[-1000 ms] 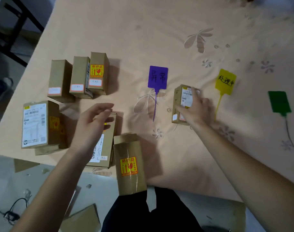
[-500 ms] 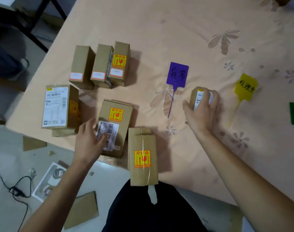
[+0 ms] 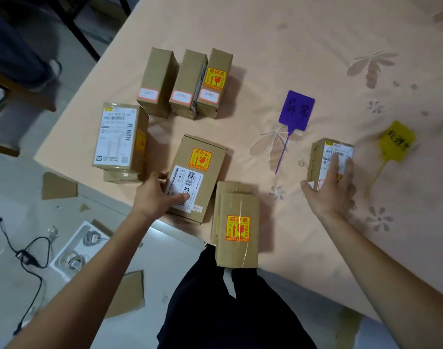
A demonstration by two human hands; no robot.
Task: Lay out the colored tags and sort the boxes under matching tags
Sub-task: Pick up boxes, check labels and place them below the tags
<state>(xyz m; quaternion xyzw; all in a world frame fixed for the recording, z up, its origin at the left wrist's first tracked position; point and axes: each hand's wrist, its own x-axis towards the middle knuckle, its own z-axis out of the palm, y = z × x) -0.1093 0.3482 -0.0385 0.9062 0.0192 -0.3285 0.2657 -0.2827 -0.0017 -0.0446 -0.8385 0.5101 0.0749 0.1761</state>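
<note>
A purple tag (image 3: 296, 111) and a yellow tag (image 3: 397, 139) lie on the peach tablecloth (image 3: 303, 46). Between them stands a small cardboard box (image 3: 325, 153), and my right hand (image 3: 332, 187) rests on its near end with fingers over its label. My left hand (image 3: 156, 195) grips the near left corner of a flat cardboard box (image 3: 199, 170) with a fragile sticker. Another sticker box (image 3: 236, 227) hangs over the table's front edge. Three upright boxes (image 3: 187, 81) stand in a row at the back left. A white-labelled box (image 3: 119, 137) is stacked on another at the left edge.
The table's left and front edges drop to a grey floor with cardboard scraps (image 3: 59, 186), a black cable (image 3: 26, 255) and a white tray (image 3: 74, 250). A dark chair leg (image 3: 81, 34) and a person's shoe (image 3: 49, 74) are at the far left.
My left hand came down from above and took hold of the flat box's corner. My right hand stayed on the small box. The view swung left, so the green tag left the frame.
</note>
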